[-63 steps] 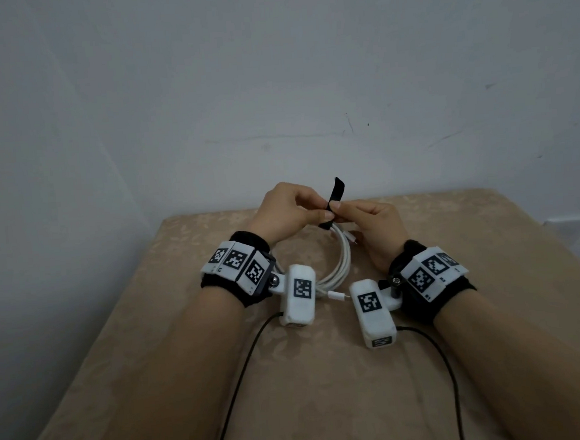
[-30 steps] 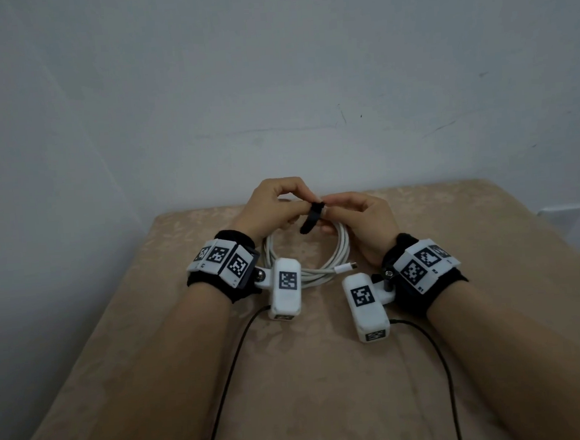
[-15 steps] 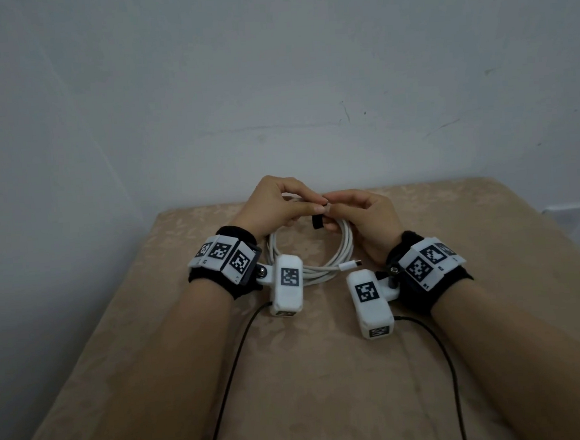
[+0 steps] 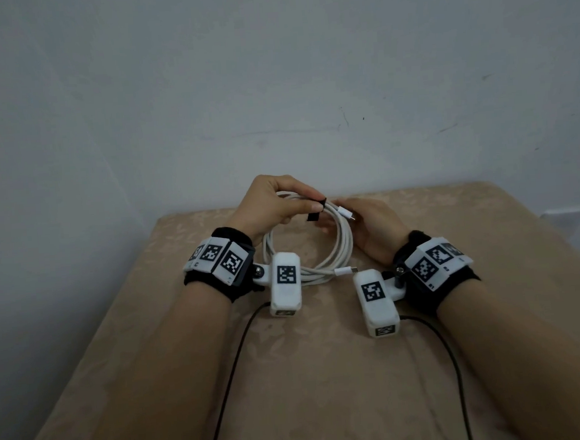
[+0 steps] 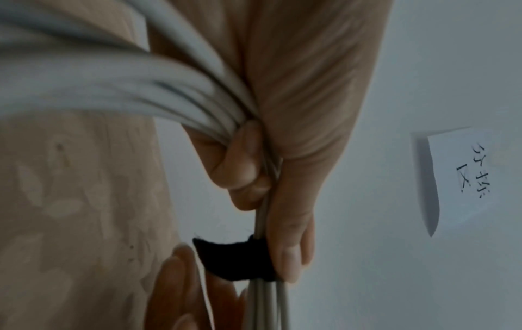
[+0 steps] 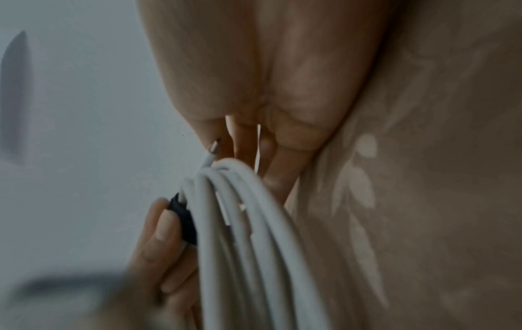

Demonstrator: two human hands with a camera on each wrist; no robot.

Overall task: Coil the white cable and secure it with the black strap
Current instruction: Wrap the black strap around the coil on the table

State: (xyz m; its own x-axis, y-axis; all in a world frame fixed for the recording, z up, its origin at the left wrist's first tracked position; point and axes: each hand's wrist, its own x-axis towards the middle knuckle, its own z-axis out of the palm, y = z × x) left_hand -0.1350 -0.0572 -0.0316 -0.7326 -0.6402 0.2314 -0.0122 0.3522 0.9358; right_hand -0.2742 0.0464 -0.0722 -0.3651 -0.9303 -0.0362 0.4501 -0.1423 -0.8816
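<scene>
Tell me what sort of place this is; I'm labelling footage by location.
Probably a plain indoor recording spot: a table under a beige patterned cloth, pushed against a bare white wall bearing a handwritten paper note.

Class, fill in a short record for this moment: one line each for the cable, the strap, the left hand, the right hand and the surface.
cable: white cable, coiled in loops, both plugs free
strap: black strap wrapped round the loops at the far side of the coil, a short tail sticking out
left hand: left hand pinches the loops and strap, thumb pressed on the strap
right hand: right hand beside the coil, fingers straight, nothing in its grip
surface: beige patterned table; whether the coil's near edge touches it cannot be told
</scene>
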